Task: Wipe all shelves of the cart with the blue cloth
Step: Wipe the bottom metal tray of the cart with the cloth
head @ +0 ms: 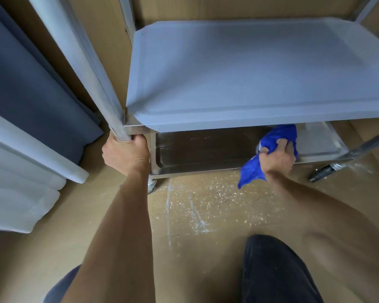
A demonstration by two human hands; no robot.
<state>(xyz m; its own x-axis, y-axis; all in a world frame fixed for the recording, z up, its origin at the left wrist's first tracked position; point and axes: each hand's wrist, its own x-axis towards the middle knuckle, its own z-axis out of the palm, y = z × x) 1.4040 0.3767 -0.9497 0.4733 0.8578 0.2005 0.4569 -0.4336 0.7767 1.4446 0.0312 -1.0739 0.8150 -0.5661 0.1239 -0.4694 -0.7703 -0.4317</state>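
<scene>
At your nine o'clock a dark blue panel (31, 92) and a white unit (20, 182) run off the left edge, so you cannot tell what either belongs to. Just right of them, the cart's near-left post (92, 68) slants down from eleven o'clock; its top is cut off by the frame. Your left hand (124, 153) wraps the foot of that post, fingers curled over the far side and mostly hidden behind it, knuckles toward you.

From twelve to two o'clock the middle shelf (249, 79) fills the view, its right end cut off. It covers most of the bottom shelf (206, 152), of which you see only the near strip, dark and reflective. One caster (151, 185) peeks out under the left corner; another (322, 172) shows at three o'clock, blurred.

Your right hand (277, 157) bunches the cloth (278, 136) tightly, fingers curled into the folds. The cloth sits at the near edge of the bottom shelf, toward its right; its upper part slips under the middle shelf and a tail hangs below your wrist. Whether it touches the metal is hidden by your hand.

The floor (195, 215) at six o'clock is speckled with white flecks. Your dark knee (276, 270) is cut off at the bottom edge.
</scene>
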